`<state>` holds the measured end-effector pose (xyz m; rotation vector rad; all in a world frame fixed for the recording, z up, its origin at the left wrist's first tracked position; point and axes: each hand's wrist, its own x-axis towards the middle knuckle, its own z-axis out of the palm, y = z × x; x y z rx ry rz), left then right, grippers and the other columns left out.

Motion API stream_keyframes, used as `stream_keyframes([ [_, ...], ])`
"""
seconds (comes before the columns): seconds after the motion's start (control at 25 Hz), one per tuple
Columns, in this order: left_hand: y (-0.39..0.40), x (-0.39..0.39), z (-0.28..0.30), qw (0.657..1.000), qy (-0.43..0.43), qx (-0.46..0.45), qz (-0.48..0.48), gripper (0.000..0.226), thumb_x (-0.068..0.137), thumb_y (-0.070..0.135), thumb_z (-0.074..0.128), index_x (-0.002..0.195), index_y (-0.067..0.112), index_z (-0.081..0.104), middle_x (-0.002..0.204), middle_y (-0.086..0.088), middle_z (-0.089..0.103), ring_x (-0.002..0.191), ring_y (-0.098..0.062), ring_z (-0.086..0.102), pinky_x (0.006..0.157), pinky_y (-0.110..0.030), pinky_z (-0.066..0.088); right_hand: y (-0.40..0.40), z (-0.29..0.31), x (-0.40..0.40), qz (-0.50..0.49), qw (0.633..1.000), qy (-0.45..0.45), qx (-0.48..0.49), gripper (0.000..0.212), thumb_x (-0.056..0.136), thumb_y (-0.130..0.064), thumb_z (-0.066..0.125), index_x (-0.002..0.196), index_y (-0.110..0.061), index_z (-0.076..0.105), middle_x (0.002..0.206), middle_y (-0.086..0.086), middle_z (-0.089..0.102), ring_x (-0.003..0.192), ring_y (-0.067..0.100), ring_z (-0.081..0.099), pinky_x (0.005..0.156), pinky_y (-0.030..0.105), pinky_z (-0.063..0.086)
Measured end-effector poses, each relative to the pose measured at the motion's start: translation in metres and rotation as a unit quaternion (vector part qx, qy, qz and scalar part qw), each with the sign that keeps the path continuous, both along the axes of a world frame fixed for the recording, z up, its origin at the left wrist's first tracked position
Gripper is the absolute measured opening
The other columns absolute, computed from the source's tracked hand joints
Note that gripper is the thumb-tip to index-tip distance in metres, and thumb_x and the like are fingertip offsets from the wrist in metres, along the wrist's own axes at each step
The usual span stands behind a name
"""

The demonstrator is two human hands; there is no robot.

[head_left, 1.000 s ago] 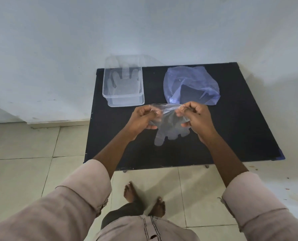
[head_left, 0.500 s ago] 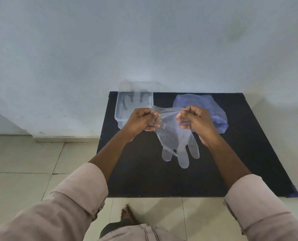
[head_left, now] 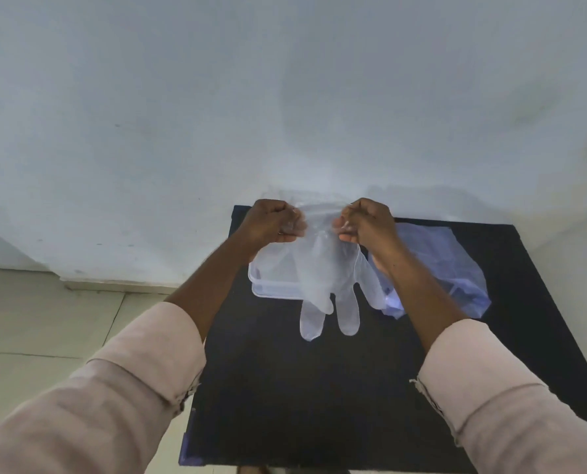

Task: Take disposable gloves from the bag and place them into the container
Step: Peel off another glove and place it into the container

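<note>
Two hands raised over the far edge of a black surface [head_left: 319, 388], seen from the head camera. Left hand [head_left: 271, 222] clenched on the left part of the cuff of a clear disposable glove [head_left: 329, 268]; right hand [head_left: 367, 222] clenched on the right part of the same cuff, fingers [head_left: 345, 229] curled in with the thin film pinched under them. Glove hanging free between the two hands, cuff stretched at the top, finger tubes pointing down toward the near edge, lifted clear of the black top. Behind and below the glove, a clear plastic container [head_left: 268, 285] standing near the far left corner, partly covered by the hanging glove and the left wrist; contents not readable through the film. Just right of the container, a pale blue plastic bag [head_left: 456, 268] lying flat and crumpled near the far edge, partly hidden by the right forearm. Pink sleeves [head_left: 131, 388] rolled back to mid-forearm on both arms. Pale wall [head_left: 285, 97] rising behind the far edge, light floor tiles [head_left: 46, 319] off the left edge.
</note>
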<state>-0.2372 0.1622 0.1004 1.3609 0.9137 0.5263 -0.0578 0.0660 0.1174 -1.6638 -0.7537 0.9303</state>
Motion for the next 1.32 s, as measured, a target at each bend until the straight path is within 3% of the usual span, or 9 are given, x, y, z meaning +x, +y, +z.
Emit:
stream_keyframes([
  [0.28, 0.094, 0.03, 0.004, 0.996, 0.027, 0.018, 0.085, 0.012, 0.091, 0.007, 0.057, 0.091, 0.002, 0.068, 0.095, -0.018, 0.071, 0.08, -0.024, 0.071, 0.072, -0.027, 0.056, 0.106, -0.004, 0.027, 0.033, 0.997, -0.071, 0.004, 0.021, 0.088, -0.009, 0.05, 0.071, -0.019, 0.057, 0.09, 0.016, 0.075, 0.083, 0.026, 0.073, 0.069, 0.028, 0.054],
  [0.48, 0.139, 0.054, 0.002, 0.987, 0.034, 0.076, 0.135, 0.016, 0.088, 0.015, 0.06, 0.076, 0.015, 0.071, 0.089, -0.01, 0.074, 0.087, -0.021, 0.072, 0.085, -0.036, 0.056, 0.158, -0.011, 0.047, 0.045, 0.989, -0.139, 0.035, 0.023, 0.087, -0.008, 0.048, 0.07, -0.023, 0.053, 0.089, 0.005, 0.071, 0.088, 0.02, 0.069, 0.084, 0.042, 0.054],
  [0.6, 0.146, 0.061, 0.0, 0.98, -0.01, 0.115, 0.162, 0.016, 0.086, 0.014, 0.06, 0.075, 0.018, 0.071, 0.088, -0.01, 0.073, 0.09, -0.022, 0.072, 0.084, -0.033, 0.055, 0.164, -0.017, 0.052, 0.033, 0.979, -0.182, 0.087, 0.012, 0.087, -0.012, 0.047, 0.079, -0.01, 0.054, 0.089, 0.017, 0.072, 0.078, 0.029, 0.062, 0.072, 0.038, 0.05],
  [0.76, 0.134, 0.054, -0.023, 0.978, -0.047, 0.144, 0.145, 0.015, 0.088, 0.019, 0.061, 0.081, 0.009, 0.071, 0.087, -0.014, 0.072, 0.092, -0.033, 0.068, 0.085, -0.04, 0.053, 0.141, -0.033, 0.044, 0.025, 0.956, -0.244, 0.163, 0.024, 0.098, -0.017, 0.051, 0.083, 0.002, 0.051, 0.067, 0.019, 0.057, 0.055, 0.012, 0.04, 0.052, 0.016, 0.031],
  [0.88, 0.113, 0.035, -0.063, 0.975, 0.01, 0.191, 0.11, 0.021, 0.09, 0.023, 0.062, 0.086, 0.005, 0.071, 0.087, -0.019, 0.071, 0.085, -0.034, 0.065, 0.08, -0.046, 0.05, 0.114, -0.072, 0.039, 0.098, 0.948, -0.266, 0.147, 0.017, 0.098, -0.013, 0.052, 0.087, -0.001, 0.055, 0.078, 0.009, 0.067, 0.059, 0.01, 0.052, 0.057, 0.012, 0.037],
  [0.96, 0.095, 0.022, -0.086, 0.972, 0.06, 0.218, 0.065, 0.021, 0.091, 0.02, 0.06, 0.094, 0.003, 0.072, 0.094, -0.01, 0.074, 0.089, -0.02, 0.068, 0.083, -0.037, 0.052, 0.097, -0.099, 0.037, 0.154, 0.942, -0.275, 0.116, 0.015, 0.097, -0.015, 0.051, 0.092, -0.002, 0.058, 0.093, 0.01, 0.073, 0.075, 0.015, 0.065, 0.067, 0.018, 0.046],
  [1.04, 0.081, 0.01, -0.107, 0.946, 0.13, 0.297, 0.001, 0.025, 0.092, 0.025, 0.059, 0.1, 0.007, 0.074, 0.103, -0.005, 0.075, 0.096, -0.015, 0.069, 0.089, -0.035, 0.054, 0.083, -0.122, 0.036, 0.198, 0.927, -0.31, 0.074, 0.023, 0.097, -0.023, 0.046, 0.096, -0.005, 0.061, 0.098, 0.009, 0.073, 0.085, 0.021, 0.067, 0.078, 0.026, 0.048],
  [1.12, 0.075, -0.001, -0.126, 0.891, 0.201, 0.399, -0.078, 0.03, 0.093, 0.032, 0.054, 0.098, 0.01, 0.074, 0.105, -0.005, 0.076, 0.105, -0.023, 0.068, 0.095, -0.042, 0.052, 0.07, -0.142, 0.035, 0.242, 0.896, -0.37, 0.024, 0.029, 0.096, -0.031, 0.039, 0.095, -0.012, 0.061, 0.101, 0.005, 0.072, 0.092, 0.022, 0.066, 0.09, 0.026, 0.038],
  [1.32, 0.066, -0.014, -0.152, 0.784, 0.345, 0.473, -0.207, 0.026, 0.09, 0.035, 0.053, 0.092, 0.024, 0.077, 0.116, 0.0, 0.074, 0.133, -0.03, 0.05, 0.117, -0.056, 0.023, 0.054, -0.16, 0.029, 0.319, 0.803, -0.5, -0.058, 0.026, 0.097, -0.033, 0.041, 0.103, -0.021, 0.064, 0.117, -0.001, 0.07, 0.135, 0.023, 0.046, 0.114, 0.049, 0.024],
])
